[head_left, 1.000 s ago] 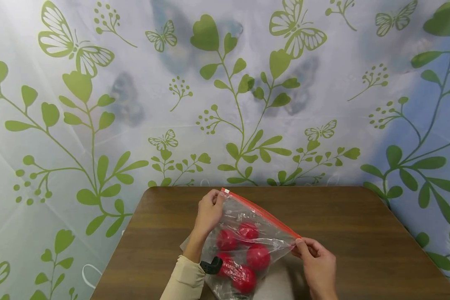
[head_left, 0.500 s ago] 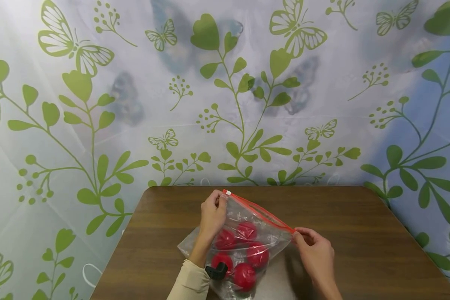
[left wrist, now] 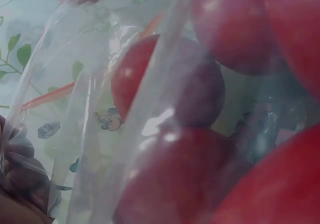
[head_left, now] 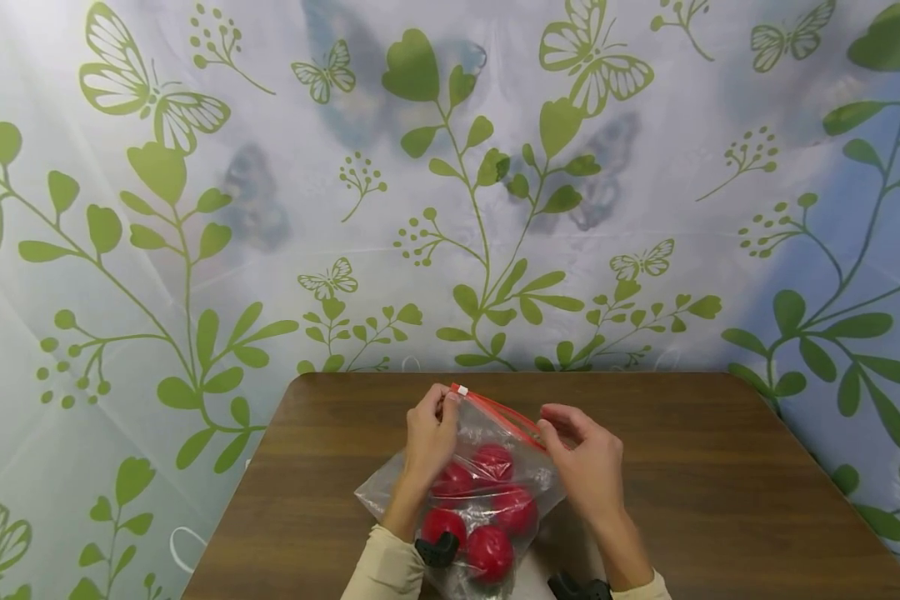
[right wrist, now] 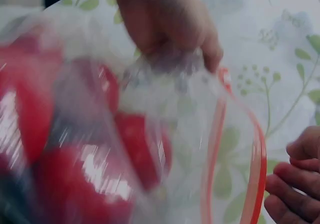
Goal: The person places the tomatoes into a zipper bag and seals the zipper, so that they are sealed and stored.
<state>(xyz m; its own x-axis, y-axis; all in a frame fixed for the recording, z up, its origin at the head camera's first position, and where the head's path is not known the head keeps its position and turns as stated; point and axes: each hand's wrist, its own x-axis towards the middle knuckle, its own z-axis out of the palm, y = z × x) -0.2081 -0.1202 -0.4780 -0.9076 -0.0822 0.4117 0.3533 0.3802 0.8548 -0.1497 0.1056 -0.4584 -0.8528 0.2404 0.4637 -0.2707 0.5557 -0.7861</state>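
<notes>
A clear zip bag [head_left: 380, 492] with a red zip edge and a white slider holds several smooth red balls [head_left: 490, 553]. My left hand [head_left: 429, 442] pinches its top corner beside the slider. The mouth gapes between the two red zip strips [right wrist: 257, 169]. My right hand [head_left: 588, 462] is at the other end of the zip, its thumb and fingers apart; in the right wrist view its loosely bent fingers [right wrist: 287, 196] touch or nearly touch the red strip. Through the film in the left wrist view, red balls [left wrist: 175, 179] fill much of the picture.
The bag is over a brown wooden table [head_left: 720, 483]. A pale flat surface [head_left: 536, 575] shows under the bag at the front. Behind the table hangs a curtain [head_left: 270, 167] printed with green leaves and butterflies. Dark camera straps [head_left: 437, 550] are on the wrists.
My right hand has let go of the zip's right end and moved left along it, its fingers parting. The bag mouth has spread wider. My left hand has shifted slightly right.
</notes>
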